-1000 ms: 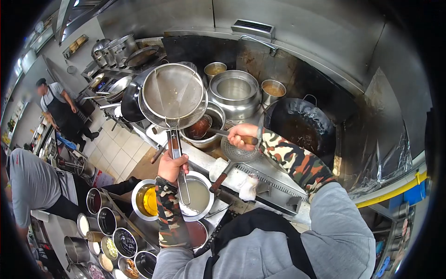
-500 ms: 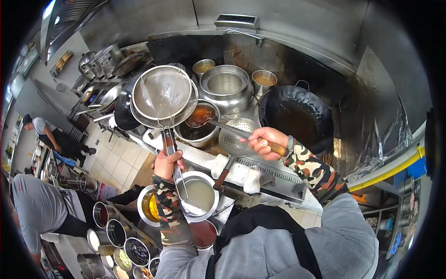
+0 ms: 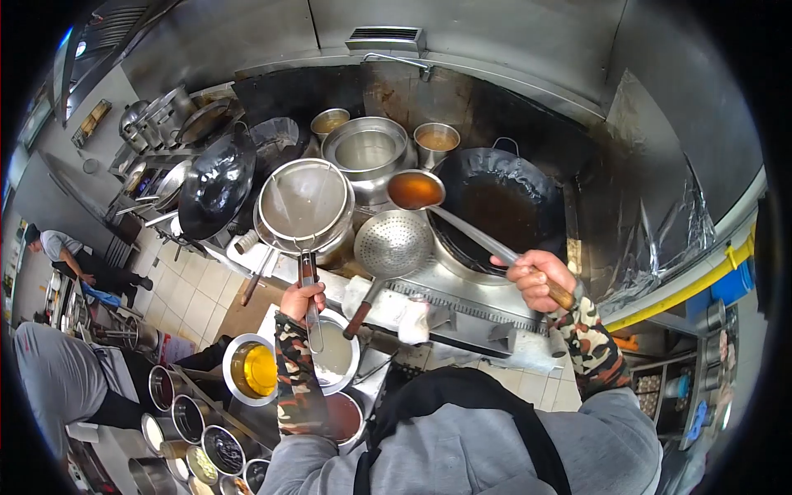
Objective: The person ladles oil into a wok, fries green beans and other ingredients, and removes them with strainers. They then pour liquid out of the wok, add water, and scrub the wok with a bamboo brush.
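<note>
My right hand: closed round the handle of a ladle, its bowl of amber liquid beside the right-hand wok. My left hand: gripping the strainer, whose mesh mostly hides a pot, contents indiscernible.

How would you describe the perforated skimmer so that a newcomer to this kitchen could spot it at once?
Find the big black wok on the right. Just left of it, in front of the round metal pot, lies the perforated skimmer. Its punched round holes set it apart from the fine-mesh strainer in the left hand and the liquid-filled ladle in the right hand.
</note>
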A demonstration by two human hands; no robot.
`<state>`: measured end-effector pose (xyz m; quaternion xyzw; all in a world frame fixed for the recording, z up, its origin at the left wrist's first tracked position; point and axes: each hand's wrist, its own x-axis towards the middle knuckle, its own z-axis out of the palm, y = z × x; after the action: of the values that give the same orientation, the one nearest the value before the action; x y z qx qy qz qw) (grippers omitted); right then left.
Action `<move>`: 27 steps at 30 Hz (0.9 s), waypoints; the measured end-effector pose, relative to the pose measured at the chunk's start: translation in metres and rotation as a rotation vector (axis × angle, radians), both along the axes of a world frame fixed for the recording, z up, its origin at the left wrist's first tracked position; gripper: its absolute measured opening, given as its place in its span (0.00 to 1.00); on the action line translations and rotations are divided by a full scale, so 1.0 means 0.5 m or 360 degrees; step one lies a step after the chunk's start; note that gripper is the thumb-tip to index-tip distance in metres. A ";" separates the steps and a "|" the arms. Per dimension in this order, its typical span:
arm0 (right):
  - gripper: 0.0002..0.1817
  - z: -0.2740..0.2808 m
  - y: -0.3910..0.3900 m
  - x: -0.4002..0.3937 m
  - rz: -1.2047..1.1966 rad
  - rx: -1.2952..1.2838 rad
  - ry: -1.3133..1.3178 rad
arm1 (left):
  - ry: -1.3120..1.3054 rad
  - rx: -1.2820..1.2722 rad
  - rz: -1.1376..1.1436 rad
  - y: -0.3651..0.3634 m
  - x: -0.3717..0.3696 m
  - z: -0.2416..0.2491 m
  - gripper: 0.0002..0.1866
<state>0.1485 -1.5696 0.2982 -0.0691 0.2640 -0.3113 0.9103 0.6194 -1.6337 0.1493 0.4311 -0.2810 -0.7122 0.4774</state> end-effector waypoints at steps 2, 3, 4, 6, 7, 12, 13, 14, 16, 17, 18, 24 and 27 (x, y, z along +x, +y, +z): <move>0.19 0.000 0.022 -0.072 -0.0081 0.0079 0.0016 | -0.0016 0.0030 -0.0020 0.008 -0.020 -0.026 0.07; 0.18 -0.004 0.030 -0.106 -0.0130 0.0102 0.0053 | 0.0149 0.0127 -0.0093 0.001 -0.006 -0.058 0.12; 0.18 -0.009 0.036 -0.143 -0.0176 0.0128 0.0092 | 0.0251 0.0103 0.0069 0.003 -0.003 -0.075 0.21; 0.18 -0.043 0.035 -0.220 -0.0174 0.0083 0.0239 | 0.0626 0.0017 0.0236 0.048 -0.009 -0.072 0.31; 0.15 -0.060 0.028 -0.257 -0.0110 -0.0005 0.0479 | 0.0389 0.0147 0.0582 0.092 -0.035 -0.037 0.35; 0.07 -0.107 0.025 -0.351 -0.0062 -0.0614 0.1504 | 0.0092 0.0133 0.1440 0.254 -0.106 -0.085 0.37; 0.07 -0.120 0.023 -0.369 -0.0020 -0.0816 0.1794 | 0.0068 0.0130 0.1545 0.290 -0.126 -0.092 0.34; 0.07 -0.140 0.018 -0.396 0.0021 -0.0830 0.1777 | 0.0014 0.0179 0.1686 0.329 -0.150 -0.084 0.32; 0.15 -0.173 -0.011 -0.438 0.0028 -0.1633 0.2492 | -0.0142 0.0080 0.1755 0.418 -0.186 -0.082 0.30; 0.28 -0.125 -0.003 -0.408 0.0013 -0.1986 0.2917 | -0.0239 0.0050 0.1823 0.462 -0.215 -0.056 0.28; 0.28 -0.116 -0.013 -0.390 0.0047 -0.2043 0.2877 | -0.0222 0.0005 0.1917 0.502 -0.238 -0.031 0.27; 0.19 -0.139 -0.129 -0.176 -0.0320 -0.1410 0.1709 | -0.0612 -0.0113 0.1945 0.696 -0.277 0.036 0.18; 0.14 -0.156 -0.113 0.004 -0.0412 -0.1407 0.1452 | -0.0606 -0.0158 0.2072 0.771 -0.295 0.044 0.16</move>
<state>0.1503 -1.6261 0.2200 -0.5302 0.4775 -0.4371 0.5476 0.4719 -1.2481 0.1715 0.6078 -0.0757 -0.1778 0.7702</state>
